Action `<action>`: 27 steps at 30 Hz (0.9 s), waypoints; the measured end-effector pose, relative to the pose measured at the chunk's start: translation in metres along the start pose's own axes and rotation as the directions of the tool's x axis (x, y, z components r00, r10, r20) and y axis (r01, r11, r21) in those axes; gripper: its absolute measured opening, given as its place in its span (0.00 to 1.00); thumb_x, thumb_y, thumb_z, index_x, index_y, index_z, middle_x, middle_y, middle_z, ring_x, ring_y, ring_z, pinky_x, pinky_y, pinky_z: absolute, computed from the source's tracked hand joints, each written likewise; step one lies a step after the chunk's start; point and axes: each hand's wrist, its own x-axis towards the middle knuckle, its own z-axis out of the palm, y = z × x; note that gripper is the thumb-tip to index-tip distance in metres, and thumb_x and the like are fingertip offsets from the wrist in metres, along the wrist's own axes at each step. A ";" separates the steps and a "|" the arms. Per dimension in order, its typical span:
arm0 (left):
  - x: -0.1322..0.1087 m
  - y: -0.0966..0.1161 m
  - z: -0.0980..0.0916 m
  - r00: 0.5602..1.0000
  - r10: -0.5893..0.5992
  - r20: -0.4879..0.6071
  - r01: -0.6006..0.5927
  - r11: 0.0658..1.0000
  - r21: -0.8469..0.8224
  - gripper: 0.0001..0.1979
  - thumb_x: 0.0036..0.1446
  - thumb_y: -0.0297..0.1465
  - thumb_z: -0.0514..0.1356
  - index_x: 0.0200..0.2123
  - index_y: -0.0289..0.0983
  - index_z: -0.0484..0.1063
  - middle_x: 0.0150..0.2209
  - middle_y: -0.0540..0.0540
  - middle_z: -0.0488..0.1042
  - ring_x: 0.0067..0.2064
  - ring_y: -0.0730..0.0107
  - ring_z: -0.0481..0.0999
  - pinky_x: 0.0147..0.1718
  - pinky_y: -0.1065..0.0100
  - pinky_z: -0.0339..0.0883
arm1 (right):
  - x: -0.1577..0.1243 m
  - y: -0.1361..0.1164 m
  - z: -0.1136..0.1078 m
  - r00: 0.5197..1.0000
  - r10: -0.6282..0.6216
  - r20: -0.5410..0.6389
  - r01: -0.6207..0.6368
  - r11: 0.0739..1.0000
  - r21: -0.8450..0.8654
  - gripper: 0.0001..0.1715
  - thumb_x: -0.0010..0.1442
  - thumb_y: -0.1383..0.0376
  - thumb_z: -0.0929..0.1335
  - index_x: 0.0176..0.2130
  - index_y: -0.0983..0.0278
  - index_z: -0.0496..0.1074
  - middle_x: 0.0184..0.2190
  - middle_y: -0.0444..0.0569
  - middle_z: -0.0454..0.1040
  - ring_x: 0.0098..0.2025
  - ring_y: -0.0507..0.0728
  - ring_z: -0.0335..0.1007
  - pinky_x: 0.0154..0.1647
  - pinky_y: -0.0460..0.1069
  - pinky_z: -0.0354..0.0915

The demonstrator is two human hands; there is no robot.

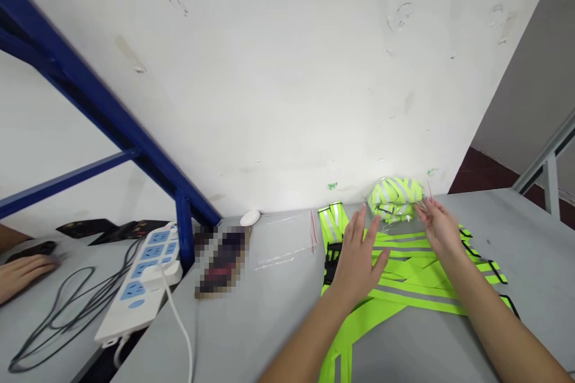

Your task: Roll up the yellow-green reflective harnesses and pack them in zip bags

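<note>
A neon yellow-green reflective harness (417, 296) with grey stripes and black buckles lies spread on the grey table. Over its left part hovers my left hand (359, 254), fingers spread, holding nothing. Against the wall sits a clear plastic bag (395, 198) packed with folded yellow-green reflective straps. My right hand (440, 224) pinches the right edge of this bag between thumb and fingers. To the left, a flat clear zip bag (287, 242) with a red seal line rests on the table.
A blue metal frame (108, 96) slants across the left side. Beside it are a white power strip (144, 281) with a plugged-in cable, a blurred-out object (224, 263) and a white oval object (250, 218). Another person's hand (27, 275) is on a mouse at far left.
</note>
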 end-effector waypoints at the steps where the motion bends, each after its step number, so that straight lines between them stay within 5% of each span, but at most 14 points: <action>1: 0.011 -0.001 0.003 0.999 0.012 0.038 -0.013 1.000 0.025 0.32 0.65 0.40 0.50 0.68 0.42 0.43 0.71 0.38 0.40 0.70 0.49 0.40 0.62 0.45 0.51 | 0.000 -0.001 0.000 1.000 0.000 0.015 0.001 1.000 -0.030 0.20 0.49 0.57 0.75 0.39 0.64 0.70 0.45 0.51 0.73 0.49 0.58 0.73 0.53 0.51 0.72; 5: 0.068 0.001 0.015 0.991 0.062 0.116 -0.077 0.988 0.131 0.33 0.65 0.44 0.46 0.69 0.41 0.40 0.71 0.40 0.38 0.70 0.49 0.37 0.63 0.42 0.46 | -0.006 -0.011 0.000 0.979 -0.185 0.085 0.203 0.881 -0.428 0.37 0.56 0.50 0.69 0.59 0.65 0.61 0.61 0.60 0.62 0.61 0.66 0.62 0.56 0.59 0.68; 8: 0.104 0.003 0.034 0.985 0.056 0.162 -0.089 0.975 0.205 0.34 0.64 0.47 0.46 0.69 0.40 0.43 0.70 0.40 0.43 0.70 0.50 0.39 0.64 0.41 0.42 | -0.009 -0.016 0.000 0.839 -0.440 0.322 0.519 0.464 -0.718 0.38 0.64 0.51 0.60 0.67 0.64 0.49 0.69 0.59 0.46 0.69 0.66 0.43 0.63 0.64 0.55; 10: 0.115 0.002 0.050 0.977 0.015 0.211 -0.065 0.971 0.229 0.34 0.64 0.46 0.47 0.69 0.39 0.44 0.69 0.38 0.47 0.70 0.50 0.44 0.64 0.41 0.44 | -0.007 -0.015 -0.001 0.781 -0.363 0.508 0.599 0.205 -0.774 0.34 0.67 0.53 0.56 0.67 0.62 0.49 0.69 0.56 0.47 0.70 0.64 0.40 0.65 0.67 0.45; 13: 0.113 -0.001 0.072 0.975 -0.036 0.218 -0.024 0.963 0.267 0.33 0.65 0.43 0.48 0.68 0.37 0.45 0.69 0.37 0.48 0.69 0.50 0.47 0.63 0.44 0.47 | 0.001 -0.009 -0.002 0.807 -0.108 0.581 0.585 0.004 -0.811 0.32 0.69 0.54 0.50 0.68 0.60 0.48 0.69 0.52 0.48 0.70 0.63 0.40 0.64 0.73 0.38; 20: 0.108 -0.004 0.084 0.959 -0.060 0.278 -0.003 0.976 0.220 0.32 0.66 0.42 0.44 0.68 0.34 0.45 0.70 0.36 0.43 0.70 0.48 0.42 0.64 0.42 0.43 | 0.010 -0.001 -0.007 0.831 0.042 0.555 0.554 -0.155 -0.818 0.35 0.68 0.54 0.46 0.70 0.63 0.40 0.70 0.49 0.39 0.71 0.61 0.34 0.64 0.74 0.36; 24: 0.107 -0.008 0.057 0.944 0.003 0.330 -0.005 1.000 0.005 0.36 0.64 0.45 0.46 0.69 0.32 0.42 0.70 0.37 0.43 0.70 0.52 0.42 0.65 0.46 0.42 | 0.008 -0.002 -0.012 0.824 0.054 0.565 0.566 -0.141 -0.812 0.38 0.67 0.51 0.46 0.70 0.63 0.38 0.71 0.50 0.38 0.71 0.64 0.32 0.63 0.77 0.36; 27: 0.083 -0.020 0.022 0.980 0.031 0.196 0.003 0.986 -0.169 0.34 0.64 0.43 0.48 0.68 0.33 0.46 0.69 0.40 0.49 0.69 0.61 0.50 0.66 0.57 0.48 | 0.000 -0.005 -0.012 0.825 -0.020 0.564 0.558 -0.118 -0.821 0.43 0.65 0.46 0.49 0.70 0.67 0.38 0.71 0.55 0.37 0.71 0.70 0.33 0.61 0.78 0.40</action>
